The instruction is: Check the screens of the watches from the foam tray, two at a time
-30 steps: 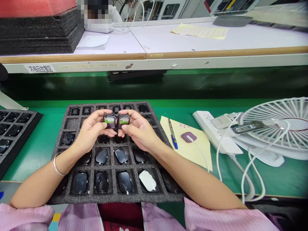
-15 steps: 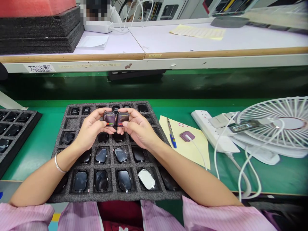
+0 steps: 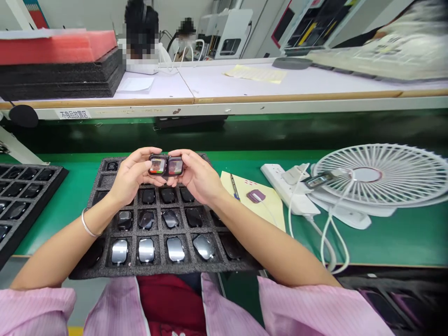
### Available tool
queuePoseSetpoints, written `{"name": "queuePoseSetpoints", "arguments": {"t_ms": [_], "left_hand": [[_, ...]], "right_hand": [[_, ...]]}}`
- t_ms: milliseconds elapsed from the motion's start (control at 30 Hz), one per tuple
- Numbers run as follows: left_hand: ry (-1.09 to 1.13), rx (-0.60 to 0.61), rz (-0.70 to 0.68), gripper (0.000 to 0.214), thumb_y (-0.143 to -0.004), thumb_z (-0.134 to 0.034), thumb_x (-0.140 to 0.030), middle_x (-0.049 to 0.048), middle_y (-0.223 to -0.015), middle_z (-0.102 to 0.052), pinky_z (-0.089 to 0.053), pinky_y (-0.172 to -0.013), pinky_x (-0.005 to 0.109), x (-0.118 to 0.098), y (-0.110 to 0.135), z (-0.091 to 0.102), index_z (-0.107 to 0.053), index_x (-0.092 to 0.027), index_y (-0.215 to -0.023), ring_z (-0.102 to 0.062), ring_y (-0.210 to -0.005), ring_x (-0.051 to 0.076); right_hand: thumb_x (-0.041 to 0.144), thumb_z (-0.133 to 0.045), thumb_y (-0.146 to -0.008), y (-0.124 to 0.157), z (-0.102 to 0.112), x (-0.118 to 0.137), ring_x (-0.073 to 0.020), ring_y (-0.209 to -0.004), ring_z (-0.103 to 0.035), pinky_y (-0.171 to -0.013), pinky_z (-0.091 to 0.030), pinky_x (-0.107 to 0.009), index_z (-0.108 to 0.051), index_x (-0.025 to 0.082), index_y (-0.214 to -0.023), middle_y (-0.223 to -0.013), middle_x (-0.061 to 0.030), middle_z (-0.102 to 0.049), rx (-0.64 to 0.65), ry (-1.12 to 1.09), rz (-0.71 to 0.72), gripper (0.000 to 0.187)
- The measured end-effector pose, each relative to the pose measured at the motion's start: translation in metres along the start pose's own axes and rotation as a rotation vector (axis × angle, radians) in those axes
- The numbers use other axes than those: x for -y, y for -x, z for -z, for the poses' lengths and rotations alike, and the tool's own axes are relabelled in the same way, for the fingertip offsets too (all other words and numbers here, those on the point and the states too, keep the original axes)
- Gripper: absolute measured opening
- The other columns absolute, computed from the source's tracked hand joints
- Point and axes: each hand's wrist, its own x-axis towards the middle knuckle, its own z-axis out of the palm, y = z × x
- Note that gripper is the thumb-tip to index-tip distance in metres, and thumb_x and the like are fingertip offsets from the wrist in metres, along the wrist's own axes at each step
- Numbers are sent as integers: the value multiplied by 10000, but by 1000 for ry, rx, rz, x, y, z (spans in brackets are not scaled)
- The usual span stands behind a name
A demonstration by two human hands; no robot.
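Observation:
My left hand (image 3: 131,175) grips a dark smartwatch case (image 3: 157,166) with its screen lit, a red and green strip along the bottom. My right hand (image 3: 198,177) holds a second smartwatch case (image 3: 175,166), its lit screen dimmer. The two cases are side by side, faces towards me, above the far part of a grey foam tray (image 3: 157,267). In the tray's square pockets lie several watch cases, such as one watch case (image 3: 175,249) in the front row. My hands and forearms hide some pockets.
At right are a white fan (image 3: 381,175), a power strip (image 3: 289,186) and loose white cables. A yellow sheet (image 3: 271,212) bears a pen (image 3: 234,186) and a purple charging puck (image 3: 256,196). Another filled foam tray (image 3: 42,200) is at left. People sit beyond the shelf (image 3: 210,88).
Both watch cases are still held side by side; their screens now tilt differently and look brighter. The camera view has tipped upward and shifted right, showing more of the background.

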Motion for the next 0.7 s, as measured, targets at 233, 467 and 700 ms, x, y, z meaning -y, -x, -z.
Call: {"name": "queuePoseSetpoints", "arguments": {"t_ms": [233, 467, 700], "left_hand": [[-31, 6, -123, 472, -766, -745, -403, -2, -897, -727, -664, -602, 301, -31, 17, -16, -628, -161, -1154, -777, -620, 189], [-78, -16, -193, 437, -782, -706, -388, 5, -866, -709, -637, -610, 309, -48, 31, -26, -635, -185, -1162, -760, -626, 189], [-83, -38, -243, 368, -809, -697, -398, 12, -847, -732, -614, -601, 305, -50, 31, -25, -661, -215, -1126, -728, -602, 186]], "right_hand": [[512, -739, -936, 8, -22, 30, -130, -571, -687, -549, -555, -255, -652, 217, -1107, -787, 26, -706, 10, 74, 103, 352], [642, -762, -895, 18, -39, 44, -141, -601, -670, -567, -566, -288, -646, 236, -1107, -844, 12, -683, 0, 172, 202, 472], [670, -716, -938, 18, -45, 46, -126, -614, -649, -597, -565, -285, -640, 259, -1126, -919, 4, -661, 11, 238, 271, 458]]}}
